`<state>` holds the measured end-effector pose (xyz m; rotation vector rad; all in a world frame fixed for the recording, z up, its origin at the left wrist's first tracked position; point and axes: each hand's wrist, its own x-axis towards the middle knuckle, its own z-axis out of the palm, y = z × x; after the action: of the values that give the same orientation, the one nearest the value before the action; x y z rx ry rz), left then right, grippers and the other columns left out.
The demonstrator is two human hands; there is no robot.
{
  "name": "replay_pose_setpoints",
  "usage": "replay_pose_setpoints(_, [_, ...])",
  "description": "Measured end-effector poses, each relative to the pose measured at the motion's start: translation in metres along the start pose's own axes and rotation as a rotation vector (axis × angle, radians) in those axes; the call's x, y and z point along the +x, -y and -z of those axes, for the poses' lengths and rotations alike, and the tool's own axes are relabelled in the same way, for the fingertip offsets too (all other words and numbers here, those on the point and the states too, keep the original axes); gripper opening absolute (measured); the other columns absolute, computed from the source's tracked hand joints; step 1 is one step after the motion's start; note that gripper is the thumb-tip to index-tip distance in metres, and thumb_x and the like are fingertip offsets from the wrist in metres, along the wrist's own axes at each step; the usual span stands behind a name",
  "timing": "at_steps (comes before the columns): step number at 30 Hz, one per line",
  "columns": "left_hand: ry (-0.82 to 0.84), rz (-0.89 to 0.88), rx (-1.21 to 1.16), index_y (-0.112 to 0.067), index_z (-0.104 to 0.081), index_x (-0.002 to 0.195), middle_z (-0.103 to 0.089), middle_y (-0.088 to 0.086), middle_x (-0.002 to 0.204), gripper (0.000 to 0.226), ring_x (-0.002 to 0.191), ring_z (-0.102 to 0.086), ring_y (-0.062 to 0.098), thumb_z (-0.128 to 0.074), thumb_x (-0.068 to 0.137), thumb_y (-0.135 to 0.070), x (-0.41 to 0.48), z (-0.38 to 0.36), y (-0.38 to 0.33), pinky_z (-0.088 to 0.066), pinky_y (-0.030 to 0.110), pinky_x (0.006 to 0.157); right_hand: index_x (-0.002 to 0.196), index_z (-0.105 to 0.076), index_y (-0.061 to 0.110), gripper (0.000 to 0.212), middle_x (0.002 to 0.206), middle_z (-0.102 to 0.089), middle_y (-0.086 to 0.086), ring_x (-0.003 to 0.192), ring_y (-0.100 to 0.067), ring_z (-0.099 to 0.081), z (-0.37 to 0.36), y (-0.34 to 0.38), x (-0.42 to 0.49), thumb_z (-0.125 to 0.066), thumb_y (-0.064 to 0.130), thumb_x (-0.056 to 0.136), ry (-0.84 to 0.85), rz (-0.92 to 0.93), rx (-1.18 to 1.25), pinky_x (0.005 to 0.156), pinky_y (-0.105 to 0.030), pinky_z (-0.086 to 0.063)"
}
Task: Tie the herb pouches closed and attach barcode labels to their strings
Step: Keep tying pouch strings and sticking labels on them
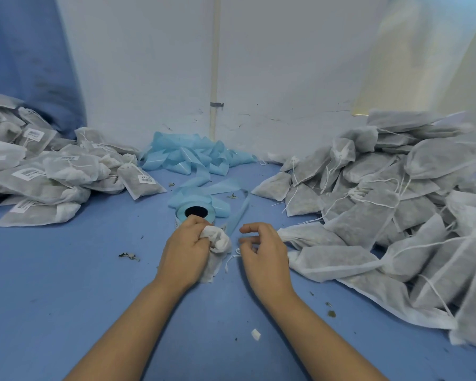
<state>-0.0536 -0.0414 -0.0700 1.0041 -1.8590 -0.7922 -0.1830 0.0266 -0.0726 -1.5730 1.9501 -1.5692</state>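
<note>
Herb pouch (216, 250) neck bunched in my left hand (186, 250) | right hand (261, 250) pinching its string (231, 260) | I'd cinch tight before knotting, then grab the label roll (194, 213)

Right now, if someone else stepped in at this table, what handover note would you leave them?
Left hand: grips the gathered neck of one pouch.
Right hand: fingers curled at that pouch's string; whether it pinches the string I cannot tell.
Label roll: stands just beyond the hands, with spent blue backing heaped behind it.
Done: labelled pouches piled on the left.
Left: the held pouch shows no label, and the large pile on the right shows loose strings and no labels.
</note>
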Motion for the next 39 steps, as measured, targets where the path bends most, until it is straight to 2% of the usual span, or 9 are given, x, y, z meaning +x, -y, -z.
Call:
replay_pose_setpoints(4, [0.043,0.103,-0.301,-0.016,-0.070,0.094,-0.070,-0.005,0.101,0.038,0.094,-0.062,0.000,-0.048,0.079,0.010,-0.001,0.005,-0.005,-0.045,0.012,0.080,0.114,-0.065,0.016,0.028,0.110,-0.065,0.006,0.093,0.001,-0.058,0.000,-0.002,0.002,-0.052,0.005,0.092,0.054,-0.012,0.017,0.081,-0.003,-0.040])
replay_pose_setpoints(7, [0.118,0.166,-0.446,-0.009,-0.071,0.101,-0.072,0.002,0.106,0.044,0.103,-0.064,0.012,-0.046,0.078,0.019,-0.002,0.004,-0.007,-0.048,0.021,0.088,0.124,-0.061,0.022,0.035,0.119,-0.061,0.013,0.108,-0.001,-0.054,0.002,-0.002,0.002,-0.053,0.007,0.094,0.082,-0.003,0.033,0.093,-0.014,-0.042])
replay_pose_setpoints(10, [0.182,0.164,-0.498,-0.011,-0.071,0.102,-0.072,0.001,0.105,0.043,0.103,-0.066,0.012,-0.047,0.079,0.017,-0.004,-0.002,-0.011,-0.049,0.018,0.086,0.127,-0.059,0.027,0.041,0.120,-0.058,0.021,0.107,0.013,-0.051,0.003,-0.003,0.002,-0.054,0.006,0.093,0.091,-0.018,0.104,0.092,-0.004,-0.037])
replay_pose_setpoints(13, [0.209,0.146,-0.511,-0.015,-0.073,0.099,-0.074,-0.003,0.102,0.045,0.100,-0.066,0.008,-0.048,0.078,0.017,-0.006,-0.006,-0.013,-0.049,0.014,0.081,0.119,-0.063,0.028,0.035,0.107,-0.060,0.029,0.096,0.025,-0.050,0.006,-0.003,0.004,-0.061,0.009,0.090,0.084,-0.049,0.205,0.082,0.001,-0.037])
replay_pose_setpoints(18, [0.247,0.128,-0.555,-0.008,-0.073,0.097,-0.074,0.002,0.100,0.039,0.099,-0.068,0.012,-0.051,0.073,0.014,-0.005,-0.005,-0.011,-0.050,0.016,0.083,0.100,-0.068,0.023,0.024,0.096,-0.071,0.008,0.090,-0.002,-0.065,0.006,-0.005,0.006,-0.067,0.006,0.085,0.036,-0.103,0.257,0.081,-0.013,-0.049])
replay_pose_setpoints(21, [0.150,0.099,-0.517,-0.006,-0.073,0.091,-0.074,0.003,0.094,0.030,0.094,-0.068,0.014,-0.054,0.072,0.007,-0.004,-0.005,-0.010,-0.051,0.024,0.085,0.099,-0.069,0.022,0.021,0.090,-0.071,0.011,0.083,0.003,-0.065,0.005,-0.004,0.006,-0.067,0.006,0.085,0.023,-0.106,0.263,0.078,-0.013,-0.051])
replay_pose_setpoints(25, [0.052,0.060,-0.433,-0.006,-0.069,0.080,-0.067,0.004,0.086,0.034,0.079,-0.061,0.007,-0.049,0.053,-0.005,-0.004,-0.003,-0.009,-0.047,0.018,0.073,0.105,-0.068,0.016,0.022,0.092,-0.070,0.009,0.085,0.001,-0.065,0.004,-0.006,0.007,-0.067,0.005,0.086,0.021,-0.119,0.242,0.081,-0.016,-0.052])
replay_pose_setpoints(30, [0.104,0.089,-0.466,-0.003,-0.072,0.083,-0.070,0.011,0.092,0.033,0.087,-0.064,0.016,-0.049,0.073,0.020,-0.003,0.000,-0.011,-0.050,0.017,0.075,0.084,-0.063,0.019,0.017,0.083,-0.069,0.004,0.071,0.004,-0.064,0.006,-0.005,0.008,-0.070,0.005,0.083,0.001,-0.194,0.347,0.068,-0.012,-0.050])
replay_pose_setpoints(39, [0.113,0.122,-0.517,0.000,-0.071,0.092,-0.071,0.012,0.096,0.035,0.087,-0.065,0.013,-0.046,0.077,0.020,-0.005,-0.001,-0.013,-0.051,0.017,0.075,0.082,-0.068,0.015,0.008,0.078,-0.073,0.001,0.069,-0.002,-0.066,0.007,-0.006,0.010,-0.069,0.008,0.085,0.056,-0.227,0.453,0.062,-0.012,-0.047])
